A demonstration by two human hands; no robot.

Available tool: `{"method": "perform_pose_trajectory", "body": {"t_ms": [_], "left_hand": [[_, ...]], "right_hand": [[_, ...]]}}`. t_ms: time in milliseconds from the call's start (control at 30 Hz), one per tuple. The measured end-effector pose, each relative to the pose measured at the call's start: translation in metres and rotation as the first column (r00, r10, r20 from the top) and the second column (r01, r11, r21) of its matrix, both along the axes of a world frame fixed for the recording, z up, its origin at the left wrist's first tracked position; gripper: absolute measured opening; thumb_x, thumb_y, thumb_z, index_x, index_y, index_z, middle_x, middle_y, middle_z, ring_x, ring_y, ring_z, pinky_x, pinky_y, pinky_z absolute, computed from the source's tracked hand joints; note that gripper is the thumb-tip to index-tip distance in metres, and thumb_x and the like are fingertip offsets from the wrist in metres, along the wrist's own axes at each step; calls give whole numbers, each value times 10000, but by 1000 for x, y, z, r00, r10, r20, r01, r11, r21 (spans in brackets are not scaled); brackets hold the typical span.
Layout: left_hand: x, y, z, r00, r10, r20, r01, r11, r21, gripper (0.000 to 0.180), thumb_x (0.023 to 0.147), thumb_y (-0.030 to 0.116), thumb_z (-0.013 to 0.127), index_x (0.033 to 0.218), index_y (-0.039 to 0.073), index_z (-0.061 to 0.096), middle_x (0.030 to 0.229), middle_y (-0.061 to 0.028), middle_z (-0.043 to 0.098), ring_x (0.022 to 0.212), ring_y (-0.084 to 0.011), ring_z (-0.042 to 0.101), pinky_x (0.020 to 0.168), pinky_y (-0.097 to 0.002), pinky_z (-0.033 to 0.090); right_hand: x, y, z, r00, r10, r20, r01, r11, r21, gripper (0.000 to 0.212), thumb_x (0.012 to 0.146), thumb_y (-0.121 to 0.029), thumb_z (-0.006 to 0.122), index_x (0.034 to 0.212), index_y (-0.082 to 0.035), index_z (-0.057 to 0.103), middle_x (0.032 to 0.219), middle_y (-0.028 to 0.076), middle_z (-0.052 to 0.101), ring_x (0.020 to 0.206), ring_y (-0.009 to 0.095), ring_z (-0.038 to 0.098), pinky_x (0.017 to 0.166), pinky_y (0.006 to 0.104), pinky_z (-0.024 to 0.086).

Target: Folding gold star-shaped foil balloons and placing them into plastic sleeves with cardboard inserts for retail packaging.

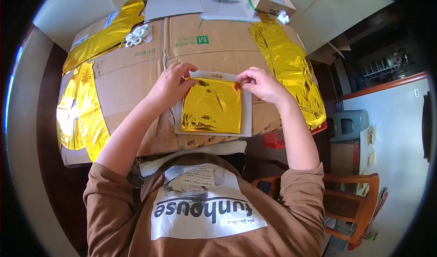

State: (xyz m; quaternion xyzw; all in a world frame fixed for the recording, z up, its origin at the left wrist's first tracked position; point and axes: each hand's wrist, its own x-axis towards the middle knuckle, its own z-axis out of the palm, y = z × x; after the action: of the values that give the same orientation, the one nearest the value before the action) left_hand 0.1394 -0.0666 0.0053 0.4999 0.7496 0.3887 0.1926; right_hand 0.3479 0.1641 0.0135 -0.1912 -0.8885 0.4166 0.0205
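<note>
A folded gold foil sheet (211,106), looking like a flat foil balloon, lies on a white backing card (246,115) with a hang hole at its top. Both rest near the cardboard-covered table's front edge. At the upper left corner, my left hand (175,80) is closed, thumb and fingers pinching the edge of the foil. My right hand (261,84) pinches at the upper right corner, its thumb and forefinger on the card's edge. Whether those fingertips also grip the foil is hard to make out.
Long gold foil pieces lie flat at the left (82,106), back left (107,38) and right (291,70) of the cardboard (195,33). Several white rings (138,35) sit back left. An open carton (271,2) stands at the back. A wooden chair (353,207) is at the right.
</note>
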Motion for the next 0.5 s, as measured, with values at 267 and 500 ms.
{"method": "perform_pose_trajectory", "body": {"t_ms": [267,500], "left_hand": [[-2,-4,-9,1000,-27,15,25,995,98,288,915,84,715,1190,28,652,936,-56,570,737,-147,561,707,-287,499],[-1,-8,-18,999,-42,-33,47,981,189,264,920,76,720,1172,25,659,951,-76,587,783,-168,603,740,-295,518]], "right_hand": [[-8,10,-6,996,88,10,-89,994,63,245,849,31,668,1087,-24,690,949,46,600,876,150,589,810,294,517],[-11,6,3,990,133,48,-135,990,35,233,855,30,638,1074,-21,698,1002,68,630,938,186,615,858,311,512]]}}
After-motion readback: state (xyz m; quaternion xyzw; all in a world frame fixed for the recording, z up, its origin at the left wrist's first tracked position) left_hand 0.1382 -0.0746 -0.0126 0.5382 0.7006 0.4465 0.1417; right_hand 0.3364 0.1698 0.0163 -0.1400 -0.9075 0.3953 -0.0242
